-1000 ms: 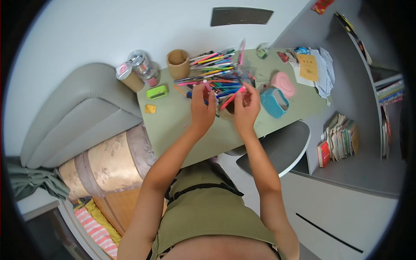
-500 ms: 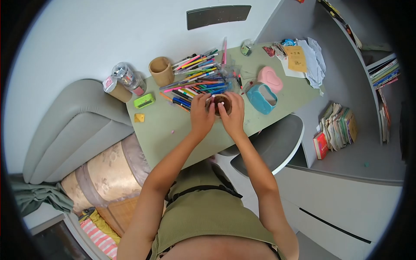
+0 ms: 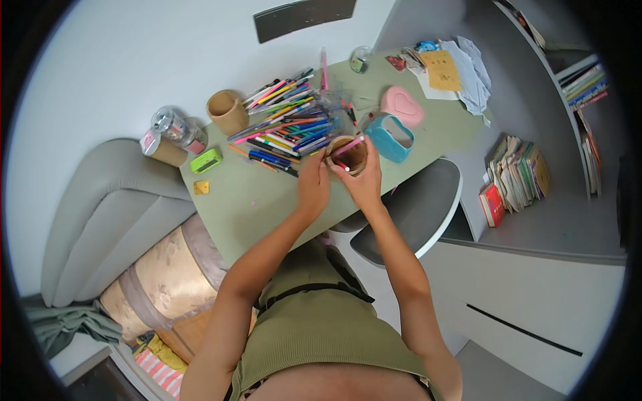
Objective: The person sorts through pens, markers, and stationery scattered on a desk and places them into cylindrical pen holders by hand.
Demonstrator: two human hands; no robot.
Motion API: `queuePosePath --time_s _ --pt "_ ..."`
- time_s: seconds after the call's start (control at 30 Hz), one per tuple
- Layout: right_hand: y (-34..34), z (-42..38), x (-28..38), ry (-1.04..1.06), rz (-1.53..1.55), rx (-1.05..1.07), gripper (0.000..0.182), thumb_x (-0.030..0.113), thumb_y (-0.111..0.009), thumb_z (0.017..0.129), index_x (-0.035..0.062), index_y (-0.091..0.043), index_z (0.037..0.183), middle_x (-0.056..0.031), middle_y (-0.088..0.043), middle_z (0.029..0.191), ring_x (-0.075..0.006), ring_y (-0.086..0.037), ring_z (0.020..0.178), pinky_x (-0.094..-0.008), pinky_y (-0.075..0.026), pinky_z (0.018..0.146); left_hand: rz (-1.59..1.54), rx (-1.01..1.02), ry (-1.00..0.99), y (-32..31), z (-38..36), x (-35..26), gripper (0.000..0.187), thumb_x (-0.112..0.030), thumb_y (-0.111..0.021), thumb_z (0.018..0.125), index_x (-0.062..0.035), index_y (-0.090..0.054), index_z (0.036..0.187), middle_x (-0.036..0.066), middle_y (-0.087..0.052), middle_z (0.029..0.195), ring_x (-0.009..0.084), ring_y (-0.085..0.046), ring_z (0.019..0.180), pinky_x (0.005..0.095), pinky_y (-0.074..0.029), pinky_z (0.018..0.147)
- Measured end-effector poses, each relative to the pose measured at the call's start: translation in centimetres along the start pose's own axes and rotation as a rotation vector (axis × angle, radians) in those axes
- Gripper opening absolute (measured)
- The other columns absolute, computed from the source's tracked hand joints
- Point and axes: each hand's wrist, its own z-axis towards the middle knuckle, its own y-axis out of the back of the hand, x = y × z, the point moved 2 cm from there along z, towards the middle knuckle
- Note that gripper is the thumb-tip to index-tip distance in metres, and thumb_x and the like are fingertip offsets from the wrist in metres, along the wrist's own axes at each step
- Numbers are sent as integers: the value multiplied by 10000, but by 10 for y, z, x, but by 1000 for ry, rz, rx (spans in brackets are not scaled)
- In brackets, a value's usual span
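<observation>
A round brown pen cup (image 3: pixel 354 158) is held over the table near its front edge, its mouth tilted up toward me. Inside lean a pink pen (image 3: pixel 347 147) and another pen with a white end. My right hand (image 3: pixel 364 182) wraps the cup's right side, with its thumb at the near rim. My left hand (image 3: pixel 313 184) is closed against the left side; its fingertips are partly hidden. Just beyond the hands lies a big pile of pens and pencils (image 3: pixel 294 120). Right of the cup stands a blue holder (image 3: pixel 388 144), close to my right fingers.
A second brown cup (image 3: pixel 227 112), a clear jar (image 3: pixel 177 127) and a green box (image 3: pixel 205 160) stand at the left. A pink heart-shaped box (image 3: pixel 402 107) and papers (image 3: pixel 461 73) lie at the right. A grey chair (image 3: pixel 411 210) is tucked under the front edge.
The hands and cup have shifted right, away from the pen pile and nearer the blue holder. The cup's mouth and the pink pen inside now show more. The head view has turned slightly.
</observation>
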Motion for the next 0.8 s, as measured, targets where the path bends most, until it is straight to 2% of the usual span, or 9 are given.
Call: queuePosePath --time_s 0.1,0.33,0.47,0.63,0.73,0.8 --pt "21 1 -20 -67 -36 -66 974 282 -885 685 -28 -351 1438 -231 -501 1330 -371 -532 1216 -427 -445 1019 -60 53 28 -34 1 -1 368 -114 -442 984 28 -563 1300 237 -608 1236 373 -585 1138 420 -444 991" --pt "41 7 -49 -73 -82 -119 961 275 -885 685 -26 -358 1429 -223 -489 1333 -376 -528 1221 -429 -454 1010 -134 117 86 -80 5 10 388 -106 -437 974 31 -546 1321 247 -594 1268 384 -566 1180 419 -431 1021" --pt "34 13 -48 -35 -125 -97 937 264 -877 696 -22 -359 1422 -218 -460 1352 -374 -518 1225 -425 -457 1009 -173 95 124 -81 10 20 379 -112 -437 983 35 -544 1316 245 -591 1276 381 -560 1192 419 -425 1025" --pt "35 13 -53 26 -147 -110 952 256 -879 694 -17 -345 1433 -224 -430 1377 -385 -512 1228 -424 -467 1007 -92 93 73 -78 10 17 357 -120 -437 998 34 -550 1299 238 -598 1263 374 -572 1174 414 -432 1017" --pt "37 8 -54 -16 -101 -72 958 246 -878 696 -30 -334 1435 -231 -427 1377 -400 -490 1246 -419 -457 1016 -102 75 61 -81 8 17 343 -120 -434 1003 30 -556 1286 230 -605 1246 368 -578 1162 412 -436 1011" --pt "37 6 -54 -22 -75 -81 941 268 -862 715 -35 -335 1434 -233 -423 1390 -406 -461 1270 -445 -414 1045 -101 63 61 -81 5 15 333 -119 -435 1005 27 -560 1277 226 -609 1231 364 -582 1151 411 -440 1003"
